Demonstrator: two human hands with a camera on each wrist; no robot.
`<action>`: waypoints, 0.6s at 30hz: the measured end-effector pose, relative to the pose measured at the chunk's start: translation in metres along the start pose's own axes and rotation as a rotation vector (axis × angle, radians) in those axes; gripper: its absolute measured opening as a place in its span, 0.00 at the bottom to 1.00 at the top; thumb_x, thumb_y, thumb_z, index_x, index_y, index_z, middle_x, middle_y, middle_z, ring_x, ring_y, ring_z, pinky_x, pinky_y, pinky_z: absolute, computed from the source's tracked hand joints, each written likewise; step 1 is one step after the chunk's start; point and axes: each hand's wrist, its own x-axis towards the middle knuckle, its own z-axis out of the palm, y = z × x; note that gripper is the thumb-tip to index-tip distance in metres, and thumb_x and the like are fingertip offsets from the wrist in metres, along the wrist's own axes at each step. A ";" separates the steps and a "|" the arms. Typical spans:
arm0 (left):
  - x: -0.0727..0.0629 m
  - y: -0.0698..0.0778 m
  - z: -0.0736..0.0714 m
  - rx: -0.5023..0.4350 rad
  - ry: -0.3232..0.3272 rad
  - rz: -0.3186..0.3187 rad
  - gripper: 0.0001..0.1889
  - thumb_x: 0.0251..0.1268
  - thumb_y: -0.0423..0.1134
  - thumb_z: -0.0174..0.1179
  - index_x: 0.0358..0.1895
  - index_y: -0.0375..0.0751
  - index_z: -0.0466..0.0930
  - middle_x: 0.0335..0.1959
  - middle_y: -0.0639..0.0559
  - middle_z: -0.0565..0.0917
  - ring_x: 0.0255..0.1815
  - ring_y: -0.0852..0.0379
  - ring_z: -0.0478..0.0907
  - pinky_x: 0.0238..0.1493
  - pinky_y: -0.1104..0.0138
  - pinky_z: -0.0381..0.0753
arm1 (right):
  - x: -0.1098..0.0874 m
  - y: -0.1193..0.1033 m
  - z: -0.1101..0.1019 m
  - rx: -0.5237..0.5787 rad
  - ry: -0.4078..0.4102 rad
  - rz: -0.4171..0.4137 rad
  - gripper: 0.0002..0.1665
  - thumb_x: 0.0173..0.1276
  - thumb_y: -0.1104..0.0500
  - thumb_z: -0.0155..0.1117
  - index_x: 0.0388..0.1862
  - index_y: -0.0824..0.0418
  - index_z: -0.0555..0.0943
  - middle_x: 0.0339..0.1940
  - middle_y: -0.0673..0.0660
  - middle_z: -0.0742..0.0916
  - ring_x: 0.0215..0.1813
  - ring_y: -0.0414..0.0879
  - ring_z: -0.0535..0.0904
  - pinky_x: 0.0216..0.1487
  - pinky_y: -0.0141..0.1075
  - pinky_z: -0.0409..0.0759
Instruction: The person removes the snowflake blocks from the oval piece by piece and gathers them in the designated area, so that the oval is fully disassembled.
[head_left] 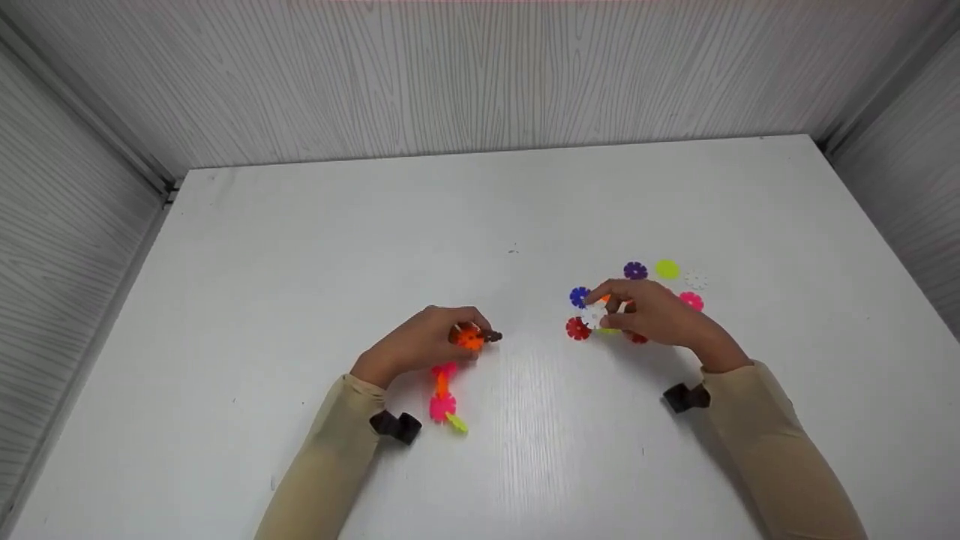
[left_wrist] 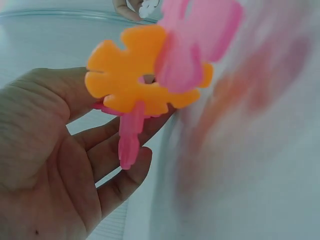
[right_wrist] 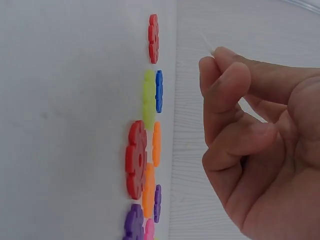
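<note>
My left hand (head_left: 424, 341) grips a chain of flower-shaped plastic linking discs left of the table's middle. An orange disc (head_left: 470, 338) and a dark brown disc (head_left: 493, 337) show at its fingertips. Below the hand the chain runs down through pink and orange to a pink disc (head_left: 442, 409) and a yellow disc (head_left: 457, 423). Seen from the left wrist, an orange disc (left_wrist: 112, 75) has pink ones slotted into it. My right hand (head_left: 652, 313) pinches a white disc (head_left: 594, 316) between thumb and fingers, above the loose discs; the right wrist view catches it edge-on.
Under and around the right hand lie loose discs on the white table (head_left: 337, 247): blue (head_left: 578, 297), red (head_left: 577, 328), purple (head_left: 635, 270), yellow (head_left: 667, 268), white (head_left: 696, 280), pink (head_left: 691, 301). Others are partly covered by the hand. A wood-grain panel (head_left: 480, 75) stands along the far edge.
</note>
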 end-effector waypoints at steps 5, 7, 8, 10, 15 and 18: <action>0.000 0.000 -0.001 0.012 0.020 0.002 0.13 0.62 0.38 0.64 0.48 0.58 0.81 0.29 0.55 0.77 0.33 0.58 0.69 0.35 0.68 0.67 | -0.002 0.002 -0.004 -0.010 -0.063 -0.014 0.17 0.67 0.63 0.62 0.54 0.55 0.81 0.32 0.56 0.80 0.22 0.42 0.72 0.28 0.32 0.73; 0.000 0.001 -0.001 0.021 0.023 -0.008 0.14 0.62 0.38 0.64 0.49 0.57 0.81 0.29 0.54 0.77 0.32 0.58 0.68 0.34 0.68 0.67 | -0.003 0.003 -0.005 -0.020 -0.097 -0.010 0.17 0.67 0.63 0.62 0.54 0.54 0.81 0.30 0.55 0.80 0.23 0.41 0.72 0.29 0.33 0.74; 0.000 0.001 -0.001 0.023 0.023 -0.016 0.14 0.62 0.38 0.63 0.51 0.56 0.80 0.31 0.54 0.78 0.32 0.58 0.69 0.34 0.68 0.68 | -0.004 0.003 -0.005 -0.021 -0.115 -0.005 0.16 0.67 0.63 0.62 0.54 0.54 0.81 0.30 0.55 0.81 0.23 0.42 0.72 0.30 0.33 0.74; 0.001 0.001 -0.001 0.023 0.024 -0.030 0.16 0.62 0.39 0.64 0.53 0.52 0.77 0.34 0.53 0.79 0.34 0.57 0.70 0.35 0.67 0.70 | -0.004 0.004 -0.006 -0.028 -0.150 0.010 0.16 0.67 0.63 0.61 0.53 0.54 0.81 0.28 0.54 0.81 0.24 0.42 0.73 0.30 0.33 0.74; 0.001 0.002 -0.002 0.010 0.033 -0.071 0.18 0.61 0.39 0.65 0.53 0.47 0.73 0.35 0.49 0.80 0.33 0.57 0.71 0.36 0.67 0.71 | -0.004 0.004 -0.006 -0.055 -0.201 0.064 0.15 0.67 0.63 0.62 0.51 0.52 0.83 0.25 0.53 0.78 0.27 0.45 0.72 0.31 0.32 0.71; 0.001 0.002 -0.003 0.008 0.032 -0.070 0.18 0.61 0.39 0.65 0.53 0.48 0.73 0.34 0.49 0.79 0.32 0.57 0.71 0.35 0.67 0.70 | -0.003 0.003 -0.006 -0.073 -0.205 0.091 0.14 0.66 0.62 0.63 0.49 0.50 0.84 0.24 0.52 0.77 0.29 0.46 0.72 0.31 0.32 0.70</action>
